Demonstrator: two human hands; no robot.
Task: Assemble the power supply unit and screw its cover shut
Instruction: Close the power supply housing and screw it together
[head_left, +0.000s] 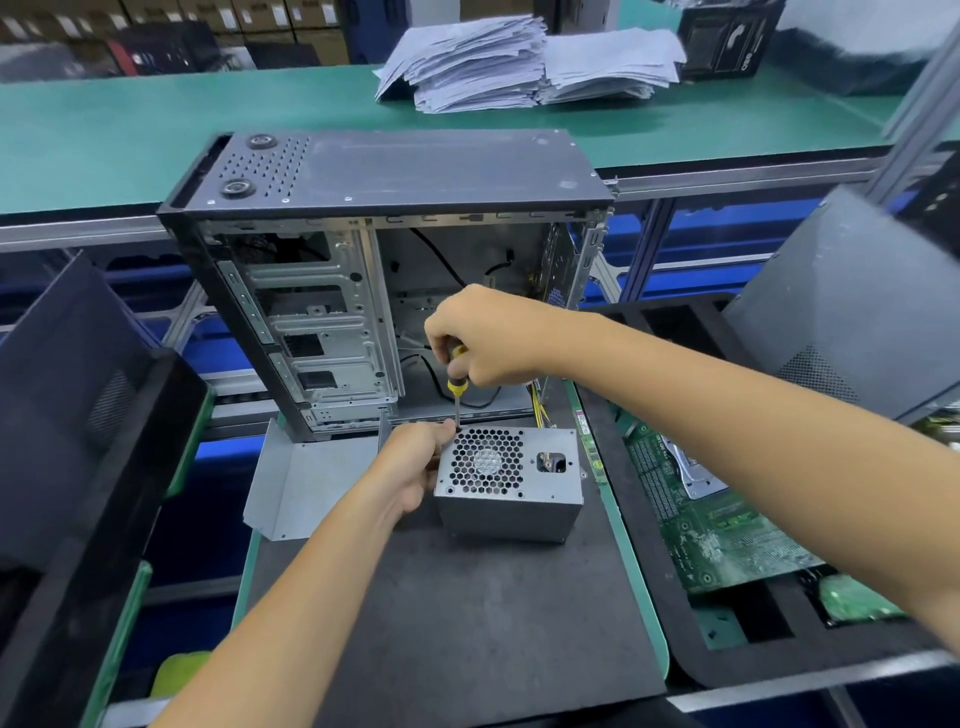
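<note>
— Where was the grey metal power supply box (511, 480)?
— Mid-desk, on the black mat (467, 613); left hand (415, 462) gripped its corner, right hand (480, 338) held the yellow-handled screwdriver (456, 387) upright there.
— Anything crowding it?
— Open grey computer case (384, 280) just behind, bent metal cover (306, 483) beside.

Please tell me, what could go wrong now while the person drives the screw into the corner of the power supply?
1. The screwdriver tip sits right beside the left hand at the corner of the power supply; a slip could jab the fingers.
2. The right hand holds the tool slightly tilted, so the tip may cam out or the screw may cross-thread.
3. The supply is only steadied by hand on the black mat, so pressure could shift it.
</note>
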